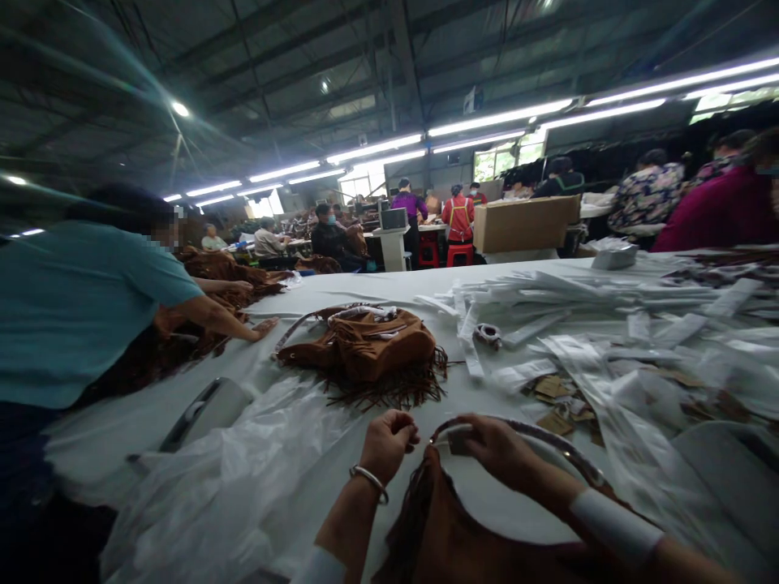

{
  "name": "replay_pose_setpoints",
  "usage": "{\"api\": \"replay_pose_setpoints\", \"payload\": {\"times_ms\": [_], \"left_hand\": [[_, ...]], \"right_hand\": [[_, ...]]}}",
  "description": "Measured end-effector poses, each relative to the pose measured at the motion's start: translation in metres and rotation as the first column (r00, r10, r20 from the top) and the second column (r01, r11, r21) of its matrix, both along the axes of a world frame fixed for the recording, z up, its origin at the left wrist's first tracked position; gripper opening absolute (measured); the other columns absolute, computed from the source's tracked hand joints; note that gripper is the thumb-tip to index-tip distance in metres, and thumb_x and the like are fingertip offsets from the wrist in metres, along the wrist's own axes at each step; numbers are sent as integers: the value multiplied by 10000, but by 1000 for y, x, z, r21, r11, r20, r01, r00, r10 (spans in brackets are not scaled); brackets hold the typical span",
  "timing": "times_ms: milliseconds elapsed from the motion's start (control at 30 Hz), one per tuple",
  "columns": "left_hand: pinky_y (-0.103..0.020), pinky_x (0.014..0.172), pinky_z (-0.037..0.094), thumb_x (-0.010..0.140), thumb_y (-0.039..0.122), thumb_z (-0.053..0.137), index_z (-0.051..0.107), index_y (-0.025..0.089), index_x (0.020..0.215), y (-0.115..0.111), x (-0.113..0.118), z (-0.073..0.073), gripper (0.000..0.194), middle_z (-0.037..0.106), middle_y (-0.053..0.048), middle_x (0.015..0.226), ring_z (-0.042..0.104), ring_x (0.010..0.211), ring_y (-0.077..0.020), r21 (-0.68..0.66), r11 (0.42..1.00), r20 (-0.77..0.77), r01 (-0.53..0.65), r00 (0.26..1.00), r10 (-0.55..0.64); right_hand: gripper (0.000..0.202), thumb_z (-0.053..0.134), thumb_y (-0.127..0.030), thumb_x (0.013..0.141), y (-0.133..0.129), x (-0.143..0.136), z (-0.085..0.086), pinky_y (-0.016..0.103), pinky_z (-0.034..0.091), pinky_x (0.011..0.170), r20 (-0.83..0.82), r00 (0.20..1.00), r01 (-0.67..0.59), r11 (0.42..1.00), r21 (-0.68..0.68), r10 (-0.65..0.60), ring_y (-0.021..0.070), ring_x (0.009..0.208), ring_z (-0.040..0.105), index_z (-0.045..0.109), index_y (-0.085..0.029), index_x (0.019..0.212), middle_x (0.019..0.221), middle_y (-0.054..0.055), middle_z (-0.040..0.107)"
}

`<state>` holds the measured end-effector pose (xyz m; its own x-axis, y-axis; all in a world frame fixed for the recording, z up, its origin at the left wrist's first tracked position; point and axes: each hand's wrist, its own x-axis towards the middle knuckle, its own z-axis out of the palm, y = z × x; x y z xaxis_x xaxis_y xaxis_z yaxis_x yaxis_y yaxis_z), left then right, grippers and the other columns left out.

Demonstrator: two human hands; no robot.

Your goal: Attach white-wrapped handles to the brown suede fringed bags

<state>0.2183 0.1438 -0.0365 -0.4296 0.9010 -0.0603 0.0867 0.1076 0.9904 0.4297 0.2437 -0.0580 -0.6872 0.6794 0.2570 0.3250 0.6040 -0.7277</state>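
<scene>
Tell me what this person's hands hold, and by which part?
The right hand seems to hold the nearer brown bag by its strap, near one end. The left hand is pinched; whether it holds anything cannot be told.

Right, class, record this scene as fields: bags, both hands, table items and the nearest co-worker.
Near bag: brown, fringed
Right hand: at its strap; grip unclear
Left hand: fingertips together, beside the strap; contents unclear
Far bag: brown, fringed, on the white table
Left side: clear plastic
Right side: white strips
Co-worker: blue top, leaning over
</scene>
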Motion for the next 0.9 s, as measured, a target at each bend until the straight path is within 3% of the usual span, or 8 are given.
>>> {"api": "replay_pose_setpoints", "payload": {"times_ms": [100,233,367,500,900], "left_hand": [[-248,577,501,740,325,674,667,164,785,-4,-3,5,167,671,-20,666,659,632,-161,54,997,-213,-61,974,71],[-280,680,521,809,310,621,703,176,888,-5,-1,15,176,716,-35,752,673,703,-172,174,979,-439,-106,882,174],[-303,733,545,816,309,642,709,182,955,-5,1,24,200,745,-54,841,702,782,-194,232,966,-436,-112,876,206],[-302,733,552,808,279,661,714,188,949,-4,-2,25,176,748,-50,849,705,785,-193,263,959,-430,-107,876,216],[-281,690,540,818,313,645,714,169,931,-3,-3,24,195,734,-47,799,684,734,-182,233,968,-375,-96,909,181]], "right_hand": [[345,513,-181,865,7,-14,16,315,529,795,-128,992,33,996,82,-23,206,860,680,664,-187,1175,960,83,734],[224,539,-140,844,7,-50,30,248,463,650,-81,993,-77,984,163,91,158,690,608,760,-175,861,780,61,685],[173,609,-121,795,5,-80,29,222,390,588,-23,990,-137,984,116,140,125,611,542,773,-166,764,679,24,630],[172,620,-146,811,6,-92,24,215,350,551,-39,987,-151,981,118,157,109,574,500,771,-152,729,656,17,584],[198,603,-50,780,3,-78,41,201,353,580,-66,960,-265,959,100,272,108,614,521,710,-141,641,652,0,569]]}}
